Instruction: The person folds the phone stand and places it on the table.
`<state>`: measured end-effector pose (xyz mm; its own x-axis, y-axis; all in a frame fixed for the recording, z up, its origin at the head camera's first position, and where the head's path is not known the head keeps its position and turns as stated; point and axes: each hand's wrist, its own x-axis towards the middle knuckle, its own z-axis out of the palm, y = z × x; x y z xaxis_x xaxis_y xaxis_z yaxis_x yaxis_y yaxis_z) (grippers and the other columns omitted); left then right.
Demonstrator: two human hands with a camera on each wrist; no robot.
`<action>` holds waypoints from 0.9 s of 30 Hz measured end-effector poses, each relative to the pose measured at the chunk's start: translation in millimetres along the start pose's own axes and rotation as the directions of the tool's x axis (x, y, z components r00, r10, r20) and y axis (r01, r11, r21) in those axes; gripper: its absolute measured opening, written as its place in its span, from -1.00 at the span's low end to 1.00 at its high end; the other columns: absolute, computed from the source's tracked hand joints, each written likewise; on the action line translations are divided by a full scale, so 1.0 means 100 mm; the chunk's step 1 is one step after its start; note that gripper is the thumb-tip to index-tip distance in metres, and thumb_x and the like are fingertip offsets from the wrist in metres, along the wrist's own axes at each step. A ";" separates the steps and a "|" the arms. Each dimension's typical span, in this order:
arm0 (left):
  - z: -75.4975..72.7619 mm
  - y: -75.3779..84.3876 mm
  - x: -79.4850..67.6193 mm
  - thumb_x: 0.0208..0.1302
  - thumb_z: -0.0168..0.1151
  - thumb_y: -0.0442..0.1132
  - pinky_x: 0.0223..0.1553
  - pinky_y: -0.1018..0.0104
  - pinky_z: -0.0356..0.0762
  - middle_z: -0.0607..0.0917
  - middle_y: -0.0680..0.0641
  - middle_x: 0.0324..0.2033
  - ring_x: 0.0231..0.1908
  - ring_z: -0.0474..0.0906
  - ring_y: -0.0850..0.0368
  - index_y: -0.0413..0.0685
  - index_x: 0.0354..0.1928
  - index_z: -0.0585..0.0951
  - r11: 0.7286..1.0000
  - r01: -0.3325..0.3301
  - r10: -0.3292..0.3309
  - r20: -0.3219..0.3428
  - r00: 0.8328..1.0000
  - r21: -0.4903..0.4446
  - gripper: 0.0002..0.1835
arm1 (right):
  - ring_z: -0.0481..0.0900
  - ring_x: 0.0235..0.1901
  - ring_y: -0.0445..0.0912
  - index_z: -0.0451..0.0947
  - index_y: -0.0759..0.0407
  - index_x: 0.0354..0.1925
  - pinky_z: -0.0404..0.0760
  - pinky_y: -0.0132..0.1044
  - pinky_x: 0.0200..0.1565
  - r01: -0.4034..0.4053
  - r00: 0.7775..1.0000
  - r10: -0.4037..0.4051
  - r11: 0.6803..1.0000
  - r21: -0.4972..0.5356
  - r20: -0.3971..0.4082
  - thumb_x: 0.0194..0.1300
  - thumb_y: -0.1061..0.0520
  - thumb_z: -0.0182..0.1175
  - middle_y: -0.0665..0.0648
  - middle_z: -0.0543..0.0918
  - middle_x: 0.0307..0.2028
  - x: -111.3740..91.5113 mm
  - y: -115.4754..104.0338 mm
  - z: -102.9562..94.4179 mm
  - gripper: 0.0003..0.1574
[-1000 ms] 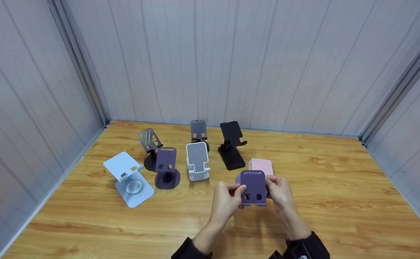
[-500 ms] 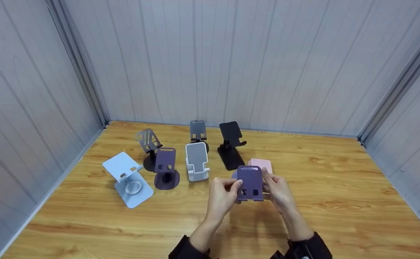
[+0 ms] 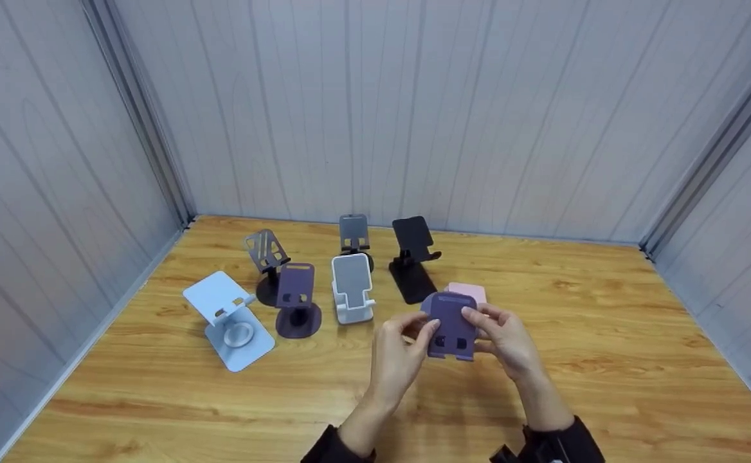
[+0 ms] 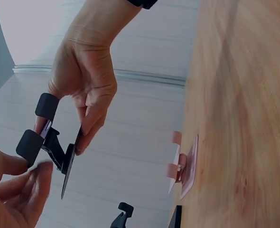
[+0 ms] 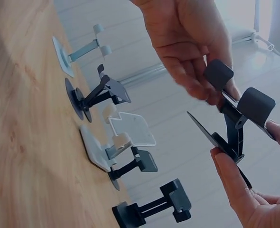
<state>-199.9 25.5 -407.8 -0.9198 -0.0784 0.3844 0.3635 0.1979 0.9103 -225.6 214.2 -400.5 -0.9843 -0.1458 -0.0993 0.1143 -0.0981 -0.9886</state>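
Both hands hold a small purple phone stand [image 3: 452,329] above the table. My left hand [image 3: 393,354] pinches the left edge of its plate, thumb in front. My right hand [image 3: 509,342] pinches the upper right of the plate, thumb on the front face. Part of the stand's round base shows behind the plate in the head view. From the side, the stand [image 4: 57,148] appears folded partway, its two dark lip pads, hinged arm and thin base in sight. In the right wrist view, the right fingers [image 5: 228,173] lie against the base's underside.
A pink stand [image 3: 469,292] sits just behind the held one. Farther left stand a black stand [image 3: 412,257], a white-grey one [image 3: 353,289], a dark grey one [image 3: 354,233], another purple one [image 3: 297,286], a slotted grey one [image 3: 266,252] and a light blue one [image 3: 227,318].
The right hand has shifted from the plate's right edge, its thumb now on the front face. The held stand has risen slightly and its plate has tilted.
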 end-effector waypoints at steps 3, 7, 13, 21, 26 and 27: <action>-0.02 0.04 -0.01 0.33 0.55 -0.31 -0.17 0.25 0.79 0.81 -0.26 -0.16 -0.16 0.77 -0.10 -0.45 0.09 0.73 1.000 0.002 -0.002 -0.004 1.000 0.026 -0.61 | 0.82 -0.31 -0.22 0.61 0.22 -0.08 0.84 -0.35 -0.22 0.021 1.000 -0.021 1.000 0.002 0.003 0.58 0.27 0.13 -0.05 0.79 -0.36 -0.05 -0.05 -0.02 -0.89; -0.07 0.09 0.02 0.39 0.49 -0.33 0.06 -0.04 0.82 0.78 -0.41 0.04 0.03 0.78 -0.25 -0.58 0.32 0.56 0.987 0.115 -0.102 0.115 0.988 -0.111 -0.41 | 0.82 -0.32 -0.22 0.60 0.26 0.02 0.84 -0.36 -0.22 0.055 0.998 -0.055 0.998 0.005 0.016 0.57 0.27 0.14 -0.06 0.80 -0.36 -0.11 -0.11 -0.05 -0.85; -0.13 0.12 0.06 0.47 0.37 -0.43 -0.11 0.25 0.87 0.83 -0.38 -0.09 -0.17 0.84 0.07 -0.63 0.29 0.56 0.898 0.289 -0.203 0.270 0.941 -0.332 -0.53 | 0.80 -0.31 -0.23 0.61 0.23 0.03 0.84 -0.36 -0.21 0.100 0.994 -0.100 0.995 0.006 0.035 0.56 0.28 0.15 -0.07 0.82 -0.35 -0.17 -0.14 -0.04 -0.84; -0.16 0.10 0.05 0.42 0.38 -0.50 -0.20 0.31 0.86 0.83 -0.42 -0.15 -0.27 0.82 0.15 -0.68 0.20 0.60 0.890 0.281 -0.194 0.259 0.946 -0.360 -0.59 | 0.83 -0.33 -0.23 0.64 0.30 0.02 0.85 -0.36 -0.23 0.117 0.993 -0.117 0.993 -0.005 0.006 0.56 0.37 0.16 -0.05 0.83 -0.34 -0.18 -0.12 0.01 -0.83; -0.16 0.10 0.04 0.40 0.39 -0.52 -0.24 0.31 0.86 0.83 -0.41 -0.22 -0.31 0.81 0.15 -0.68 0.13 0.64 0.900 0.264 -0.184 0.245 0.952 -0.348 -0.65 | 0.84 -0.38 -0.20 0.62 0.40 0.05 0.84 -0.37 -0.28 0.108 0.993 -0.109 0.994 -0.025 -0.052 0.52 0.43 0.19 -0.02 0.84 -0.36 -0.18 -0.11 0.05 -0.80; -0.16 0.09 0.04 0.39 0.39 -0.53 -0.25 0.31 0.86 0.83 -0.40 -0.24 -0.32 0.81 0.15 -0.68 0.11 0.64 0.902 0.260 -0.182 0.241 0.953 -0.344 -0.66 | 0.84 -0.39 -0.20 0.62 0.41 0.05 0.84 -0.37 -0.29 0.109 0.992 -0.111 0.994 -0.030 -0.058 0.51 0.44 0.19 -0.02 0.84 -0.36 -0.18 -0.11 0.06 -0.80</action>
<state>-197.6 11.7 -395.2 -0.9786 0.1251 0.1633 0.1397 -0.1784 0.9740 -208.2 212.1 -387.3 -0.9970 -0.0767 0.0044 0.0021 -0.0841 -0.9965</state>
